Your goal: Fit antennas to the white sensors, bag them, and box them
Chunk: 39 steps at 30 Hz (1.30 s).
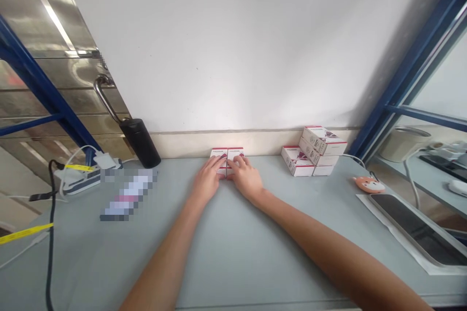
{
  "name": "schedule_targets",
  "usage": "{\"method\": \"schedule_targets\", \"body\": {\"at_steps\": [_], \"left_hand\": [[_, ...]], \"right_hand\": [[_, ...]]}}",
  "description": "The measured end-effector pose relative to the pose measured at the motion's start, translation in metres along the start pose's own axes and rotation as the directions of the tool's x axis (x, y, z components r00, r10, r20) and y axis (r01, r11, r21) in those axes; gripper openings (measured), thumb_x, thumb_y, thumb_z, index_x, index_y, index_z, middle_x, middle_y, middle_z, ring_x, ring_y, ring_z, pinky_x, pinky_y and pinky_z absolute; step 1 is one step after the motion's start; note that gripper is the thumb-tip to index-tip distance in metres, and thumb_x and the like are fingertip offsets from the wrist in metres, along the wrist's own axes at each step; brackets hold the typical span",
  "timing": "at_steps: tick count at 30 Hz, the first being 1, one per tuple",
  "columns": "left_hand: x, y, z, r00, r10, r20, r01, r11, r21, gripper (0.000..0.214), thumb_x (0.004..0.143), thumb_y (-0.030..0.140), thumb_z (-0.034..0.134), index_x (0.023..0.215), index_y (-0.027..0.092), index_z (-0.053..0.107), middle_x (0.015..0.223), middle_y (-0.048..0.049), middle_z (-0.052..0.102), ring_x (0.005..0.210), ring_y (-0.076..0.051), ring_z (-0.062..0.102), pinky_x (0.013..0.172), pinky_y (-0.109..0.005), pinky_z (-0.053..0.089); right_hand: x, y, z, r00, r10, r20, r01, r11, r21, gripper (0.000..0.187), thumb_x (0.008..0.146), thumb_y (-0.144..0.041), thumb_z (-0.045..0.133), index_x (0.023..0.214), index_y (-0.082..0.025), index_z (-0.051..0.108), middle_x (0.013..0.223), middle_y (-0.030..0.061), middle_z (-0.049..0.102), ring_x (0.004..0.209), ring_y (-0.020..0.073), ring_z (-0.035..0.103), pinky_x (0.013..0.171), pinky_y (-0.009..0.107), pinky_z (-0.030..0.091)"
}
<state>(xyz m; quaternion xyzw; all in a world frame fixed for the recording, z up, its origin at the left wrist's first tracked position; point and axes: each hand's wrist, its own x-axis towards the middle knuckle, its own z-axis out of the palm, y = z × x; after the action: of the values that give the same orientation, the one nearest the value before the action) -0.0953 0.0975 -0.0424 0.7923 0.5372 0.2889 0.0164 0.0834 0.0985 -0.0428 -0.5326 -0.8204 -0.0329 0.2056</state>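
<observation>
Far left, a blue steel frame [36, 77] against a polished steel panel [29, 9], with a curved metal handle [104, 97] running down to a black cylinder [138, 143] standing by the wall. Below that, a black cable [51, 252] trailing over the edge of the grey counter [237, 257], and a power strip [78, 182] with white plugs and yellow tags. Next along, a blurred object [126, 197] lying flat (far too pixelated to name).

Now to the centre and the main action! Left hand [207, 180] reaching forward, fingers spread over the left one of two small red-and-white boxes [226, 159], side by side and touching, right up near the wall. Right hand [246, 177] on the other box, fingertips almost meeting the left hand's. Both grips narrow, curved over the boxes (firm hold or light touch? impossible to tell from here).

Moving right, a stack of red-and-white boxes [314, 153], some tilted, well apart from the hands. Then an orange fox-shaped object [369, 184] near the counter's right side, and last of all, a dark tablet [416, 228] lying at an angle on a white sheet [386, 221].
</observation>
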Motion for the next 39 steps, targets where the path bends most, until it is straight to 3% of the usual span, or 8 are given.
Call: {"method": "schedule_targets", "body": {"at_steps": [6, 11, 16, 19, 25, 31, 35, 39], "left_hand": [[-0.002, 0.0, -0.002, 0.999, -0.011, -0.033, 0.012, 0.999, 0.036, 0.06, 0.092, 0.007, 0.053, 0.148, 0.027, 0.06, 0.16, -0.0078, 0.056, 0.152, -0.028, 0.048, 0.124, -0.05, 0.043], [-0.003, 0.022, -0.009, 0.995, 0.011, -0.101, -0.002, 0.996, 0.09, 0.057, 0.089, 0.012, 0.063, 0.144, 0.024, 0.063, 0.16, -0.0174, 0.05, 0.155, -0.041, 0.04, 0.125, -0.067, 0.035], [-0.014, 0.075, 0.004, 0.984, 0.17, -0.048, -0.167, 0.984, 0.067, 0.048, 0.095, 0.012, 0.056, 0.138, 0.03, 0.066, 0.159, -0.0116, 0.05, 0.157, -0.034, 0.038, 0.128, -0.06, 0.036], [-0.027, 0.106, 0.021, 0.952, 0.304, 0.041, -0.303, 0.953, -0.026, 0.04, 0.101, 0.016, 0.05, 0.135, 0.029, 0.068, 0.156, -0.0112, 0.052, 0.152, -0.031, 0.046, 0.123, -0.054, 0.045], [-0.035, 0.119, 0.037, 0.983, 0.182, 0.03, -0.172, 0.963, -0.207, 0.044, 0.103, 0.019, 0.049, 0.143, 0.033, 0.059, 0.15, -0.0092, 0.056, 0.136, -0.027, 0.061, 0.111, -0.047, 0.056], [-0.024, 0.1, 0.036, 1.0, -0.029, -0.001, 0.028, 0.962, -0.272, 0.041, 0.101, 0.02, 0.05, 0.14, 0.031, 0.055, 0.133, -0.0075, 0.064, 0.116, -0.024, 0.068, 0.099, -0.042, 0.059], [-0.024, 0.095, 0.042, 0.999, -0.051, 0.014, 0.053, 0.954, -0.296, 0.041, 0.099, 0.02, 0.052, 0.139, 0.029, 0.055, 0.134, -0.008, 0.065, 0.12, -0.025, 0.067, 0.101, -0.043, 0.059], [-0.027, 0.097, 0.043, 0.998, -0.05, 0.032, 0.057, 0.945, -0.322, 0.041, 0.101, 0.021, 0.053, 0.141, 0.029, 0.053, 0.141, -0.0079, 0.064, 0.123, -0.025, 0.067, 0.105, -0.043, 0.057]], "right_hand": [[0.001, 0.002, -0.008, 0.998, -0.06, 0.035, 0.059, 0.998, 0.032, 0.053, 0.103, -0.033, 0.063, 0.153, -0.026, 0.049, 0.147, 0.0163, 0.055, 0.141, 0.0313, 0.051, 0.085, 0.038, 0.064], [-0.013, 0.068, -0.046, 0.973, -0.225, 0.05, 0.222, 0.974, 0.052, 0.063, 0.101, -0.041, 0.067, 0.16, -0.036, 0.043, 0.16, 0.0079, 0.049, 0.136, 0.0241, 0.059, 0.103, 0.036, 0.057], [-0.055, 0.146, -0.059, 0.988, 0.012, -0.153, -0.018, 0.999, -0.038, 0.052, 0.101, -0.014, 0.048, 0.153, -0.013, 0.048, 0.156, 0.0251, 0.052, 0.154, 0.0378, 0.04, 0.124, 0.067, 0.031], [-0.073, 0.165, -0.052, 0.976, 0.083, -0.201, -0.092, 0.995, -0.033, 0.054, 0.095, -0.007, 0.048, 0.149, -0.005, 0.05, 0.153, 0.0305, 0.054, 0.152, 0.042, 0.043, 0.121, 0.071, 0.033], [-0.088, 0.164, -0.058, 0.984, -0.135, -0.113, 0.151, 0.977, 0.152, 0.051, 0.091, -0.005, 0.05, 0.136, -0.024, 0.062, 0.147, 0.0065, 0.067, 0.146, 0.0237, 0.054, 0.126, 0.048, 0.04], [-0.098, 0.141, -0.062, 0.976, -0.202, -0.077, 0.213, 0.961, 0.174, 0.059, 0.096, -0.041, 0.07, 0.148, -0.025, 0.048, 0.162, 0.0166, 0.048, 0.154, 0.0373, 0.041, 0.126, 0.066, 0.033], [-0.103, 0.13, -0.063, 0.968, -0.242, -0.074, 0.253, 0.938, 0.238, 0.043, 0.095, -0.048, 0.073, 0.127, -0.026, 0.054, 0.159, 0.0169, 0.05, 0.153, 0.0371, 0.044, 0.119, 0.063, 0.045], [-0.105, 0.124, -0.064, 0.947, -0.316, -0.058, 0.321, 0.919, 0.23, 0.058, 0.087, -0.054, 0.081, 0.13, -0.025, 0.055, 0.159, 0.0186, 0.053, 0.154, 0.0385, 0.043, 0.122, 0.065, 0.042]]}}
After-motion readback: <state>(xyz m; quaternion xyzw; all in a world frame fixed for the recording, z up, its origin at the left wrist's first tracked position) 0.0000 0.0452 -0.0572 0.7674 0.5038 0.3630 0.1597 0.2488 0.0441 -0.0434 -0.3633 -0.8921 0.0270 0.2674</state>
